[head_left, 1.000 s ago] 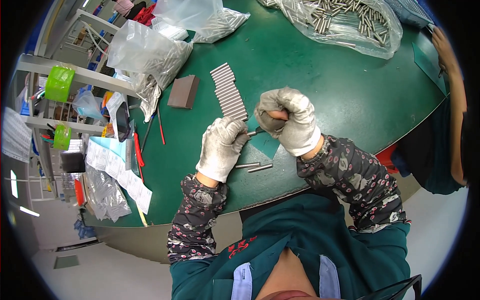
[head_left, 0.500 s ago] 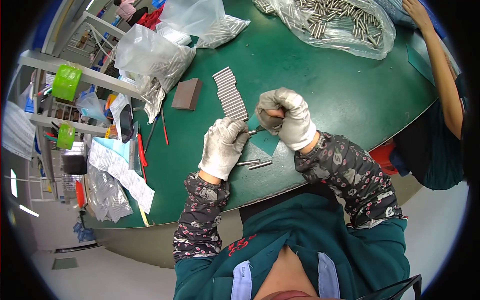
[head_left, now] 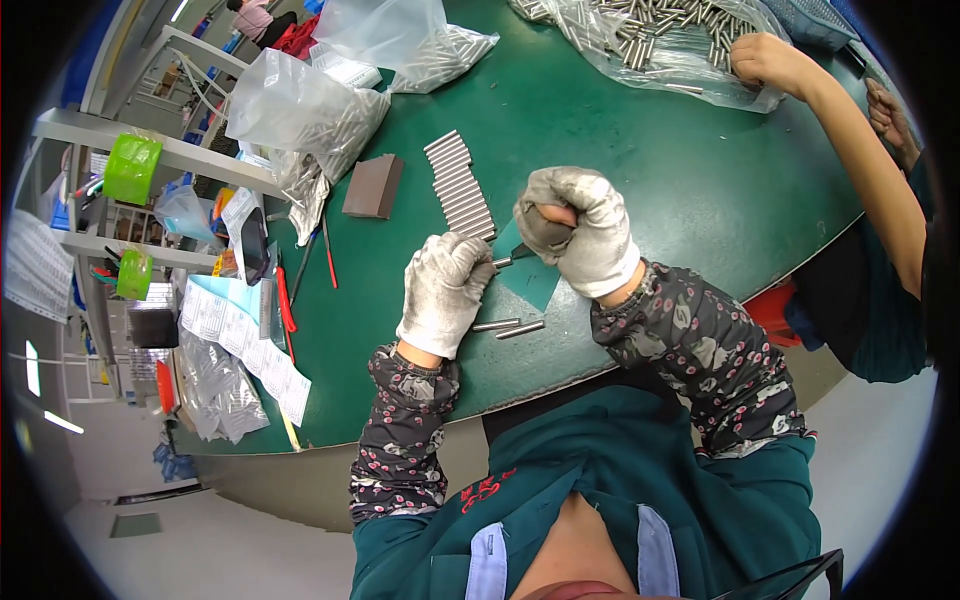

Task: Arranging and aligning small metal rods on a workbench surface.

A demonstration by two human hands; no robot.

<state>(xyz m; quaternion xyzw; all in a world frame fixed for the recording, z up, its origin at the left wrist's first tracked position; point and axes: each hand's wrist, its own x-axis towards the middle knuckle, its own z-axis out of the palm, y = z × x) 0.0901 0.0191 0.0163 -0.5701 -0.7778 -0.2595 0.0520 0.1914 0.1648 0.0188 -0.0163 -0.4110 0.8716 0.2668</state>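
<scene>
Head cam: L hand (head_left: 441,292) pinches pin (head_left: 502,262), R hand (head_left: 590,232) grips dk tool (head_left: 521,251); red shirt lettering (head_left: 488,490).

grn tbl (head_left: 680,190), curved edge | wht rack (head_left: 200,163) L | pale flr (head_left: 870,430) | strip lts (head_left: 32,368) far L

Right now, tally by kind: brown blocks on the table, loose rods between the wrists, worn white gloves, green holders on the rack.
Brown block: 1
Loose rods: 2
White gloves: 2
Green holders: 2
Total: 7

We can read no words. Red lettering (head_left: 487,491) on the shirt (head_left: 590,425), bottom centre, and print on papers (head_left: 245,345), left, are too small.
</scene>
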